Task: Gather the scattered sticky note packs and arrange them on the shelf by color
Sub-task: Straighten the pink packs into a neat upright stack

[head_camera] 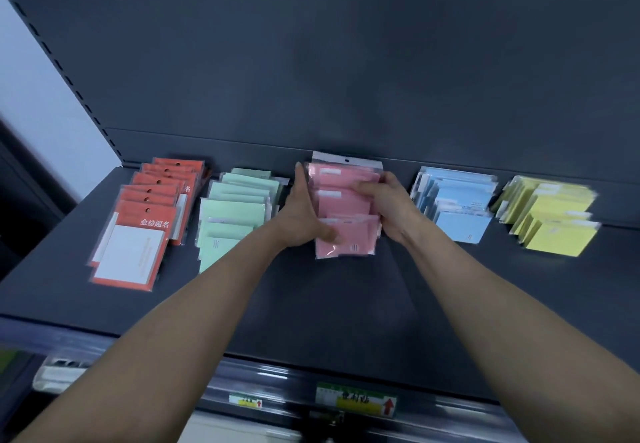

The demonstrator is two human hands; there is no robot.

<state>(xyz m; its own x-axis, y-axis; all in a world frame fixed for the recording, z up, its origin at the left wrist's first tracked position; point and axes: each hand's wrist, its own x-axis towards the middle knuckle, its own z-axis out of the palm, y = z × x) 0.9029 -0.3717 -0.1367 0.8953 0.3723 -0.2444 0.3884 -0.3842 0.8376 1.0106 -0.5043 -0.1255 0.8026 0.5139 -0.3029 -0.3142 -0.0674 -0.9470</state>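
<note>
Five rows of sticky note packs lie on the dark shelf [311, 304], sorted by colour from left to right: orange packs [138, 231], green packs [232, 210], pink packs [346, 207], blue packs [457, 200], yellow packs [550, 214]. My left hand [304, 214] presses flat against the left side of the pink row, thumb lying over the front pack. My right hand [388, 203] holds the row's right side, fingers curled over the top of the packs. Both hands squeeze the pink row between them.
The shelf's back panel [346, 62] rises right behind the rows. A slotted upright [62, 72] runs up the left side. Price labels [356, 403] sit on the shelf's front rail. Bare shelf surface lies in front of the rows.
</note>
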